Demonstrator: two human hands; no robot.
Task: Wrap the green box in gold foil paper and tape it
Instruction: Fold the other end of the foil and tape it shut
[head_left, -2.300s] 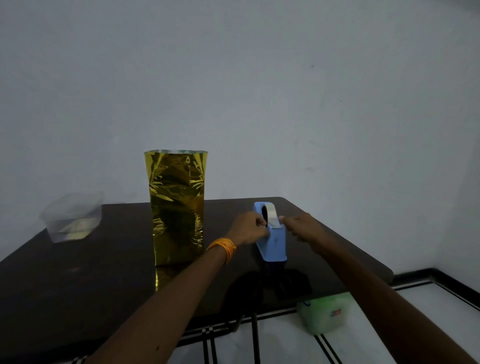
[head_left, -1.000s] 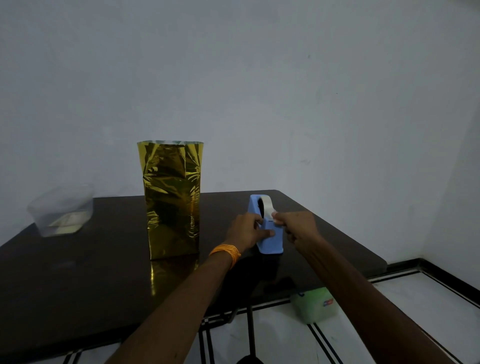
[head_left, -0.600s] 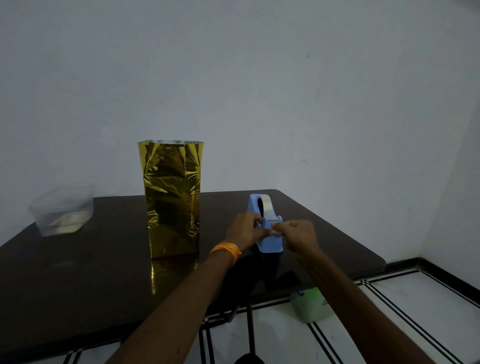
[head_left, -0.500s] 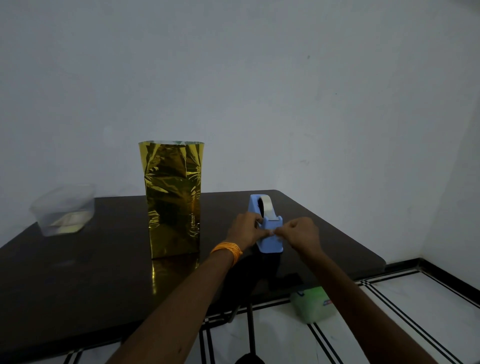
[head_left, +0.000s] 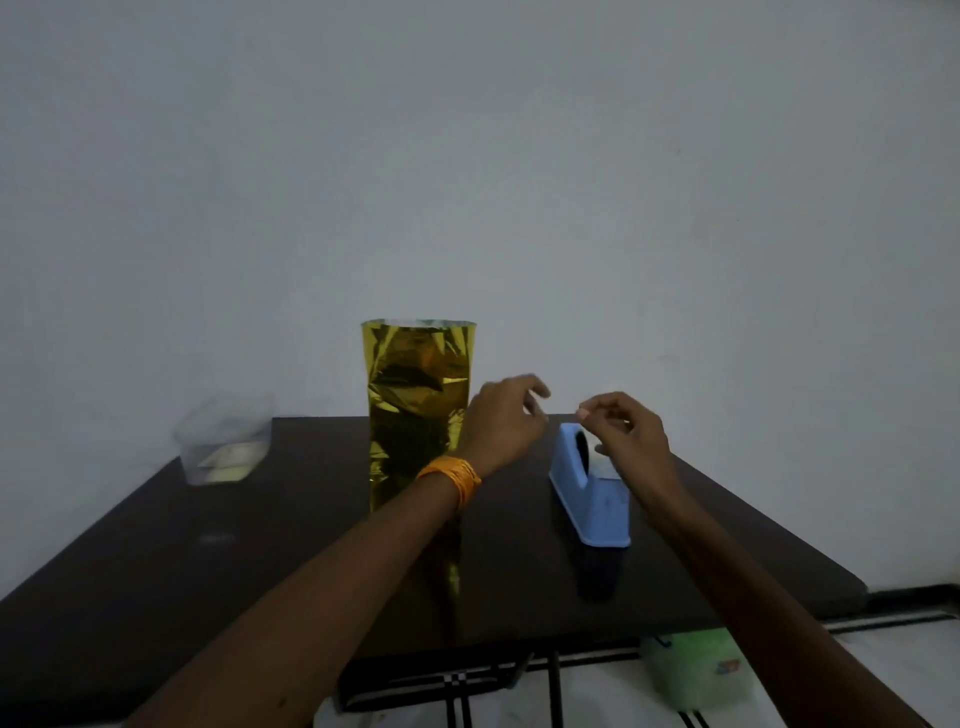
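Dim, even indoor light with a grey-blue cast. The glossy dark desk (head_left: 156, 571) mirrors the gold foil (head_left: 418, 410), which carries bright glints. Fingers (head_left: 537, 388) of the left hand (head_left: 501, 423) are slightly blurred; frame corners darken.

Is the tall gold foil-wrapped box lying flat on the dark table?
No, the gold foil-wrapped box stands upright on the dark table.

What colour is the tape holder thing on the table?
Light blue. The tape dispenser shows best in the head view, standing on the dark table.
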